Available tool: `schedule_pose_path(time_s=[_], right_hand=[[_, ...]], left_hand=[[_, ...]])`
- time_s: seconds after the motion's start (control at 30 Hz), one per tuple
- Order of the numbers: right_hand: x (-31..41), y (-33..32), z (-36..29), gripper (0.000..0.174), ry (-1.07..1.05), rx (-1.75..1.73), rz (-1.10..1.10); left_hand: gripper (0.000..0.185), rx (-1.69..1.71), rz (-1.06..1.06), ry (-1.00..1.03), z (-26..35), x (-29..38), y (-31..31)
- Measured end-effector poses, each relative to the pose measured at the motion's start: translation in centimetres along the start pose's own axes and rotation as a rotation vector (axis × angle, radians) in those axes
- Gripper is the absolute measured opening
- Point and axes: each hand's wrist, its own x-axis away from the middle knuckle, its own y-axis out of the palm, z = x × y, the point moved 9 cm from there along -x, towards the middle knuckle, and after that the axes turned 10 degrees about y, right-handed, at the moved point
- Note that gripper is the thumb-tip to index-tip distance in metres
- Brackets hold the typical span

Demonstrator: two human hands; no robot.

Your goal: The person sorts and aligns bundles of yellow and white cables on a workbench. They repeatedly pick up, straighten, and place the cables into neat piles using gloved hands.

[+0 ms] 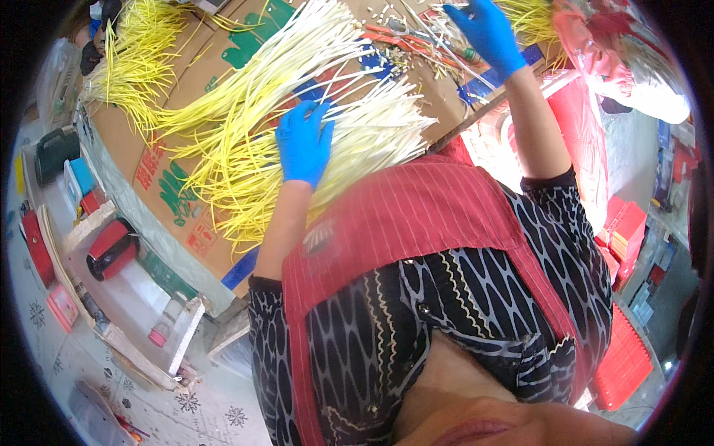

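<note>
Blanched yellow chives, or similar thin stalks, lie in two overlapping bundles, one farther off (290,61) and one nearer (368,125). White ends point right and yellow tips left. Over the nearer bundle is my left hand (304,145) in a blue glove, back upward, fingers bent among the stalks. Whether it grips any stalks is unclear. Farther right, my blue-gloved right hand (491,39) reaches over scattered white trimmings (393,58) with its fingers apart. Loose pale stalks and orange-red strips (413,42) lie left of it; the top edge cuts off part of the hand.
Flattened printed cardboard (139,120) covers the table. Another yellow bundle (134,72) lies far left, beside another person's dark-gloved hand (89,56). A person in a pink sleeve (591,50) is at right. Left stands a shelf box with a red-black container (111,249); right, red crates (622,357).
</note>
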Motion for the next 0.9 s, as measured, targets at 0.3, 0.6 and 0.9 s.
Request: schedule_pose_path(time_s=[0.3, 0.6, 0.9], right_hand=[[9.0, 15.9, -6.6, 0.017, -0.258, -0.03, -0.399], [10.9, 14.9, -4.2, 0.016, -0.212, -0.073, -0.444], [8.3, 12.8, -0.6, 0.019, -0.064, -0.086, -0.405]], left_hand=[[0.042, -0.03, -0.148, -0.046, -2.0, 0.5, 0.9], [0.043, -0.12, -0.083, 0.091, -0.3, -2.9, 1.0], [0.026, 0.01, -0.029, 0.046, -1.7, -1.6, 1.9]])
